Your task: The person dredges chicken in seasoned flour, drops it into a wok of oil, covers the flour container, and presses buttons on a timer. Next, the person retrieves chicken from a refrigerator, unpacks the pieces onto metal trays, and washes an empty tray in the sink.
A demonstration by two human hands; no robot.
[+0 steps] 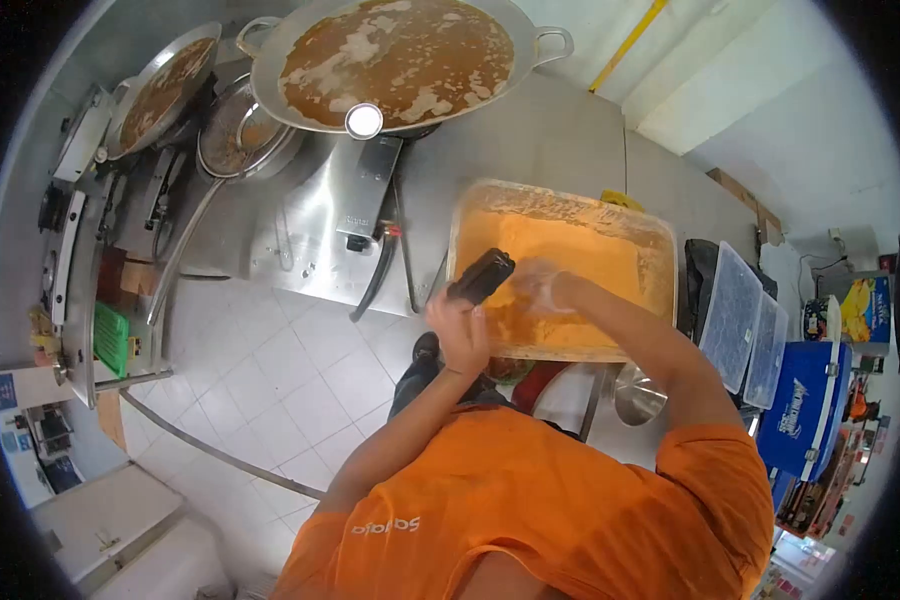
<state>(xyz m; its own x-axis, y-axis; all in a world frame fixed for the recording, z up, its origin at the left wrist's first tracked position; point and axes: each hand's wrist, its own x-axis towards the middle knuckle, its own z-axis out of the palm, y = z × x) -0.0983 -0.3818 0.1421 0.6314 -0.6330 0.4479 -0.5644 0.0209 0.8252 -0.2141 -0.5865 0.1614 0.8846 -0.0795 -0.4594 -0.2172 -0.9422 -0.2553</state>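
Observation:
My left hand [460, 335] is closed around a black oblong object [482, 277], held up over the near left edge of a rectangular bin [567, 353]. What kind of object it is, I cannot make out. Fine orange powder [595, 250] covers the bottom of the bin, and paler powder clings to its walls. Over the powder, to the right of the black object, is my right hand [545, 288]. It looks whitish and blurred, so its fingers are not clear. Whether it holds anything cannot be seen.
A large two-handled pan of brown oil [395, 60] sits on a burner beyond the bin. Another oil pan [165, 95] and a long-handled strainer [240, 135] are at left. Right of the bin stand clear plastic lids [735, 310] and a blue cooler [800, 410].

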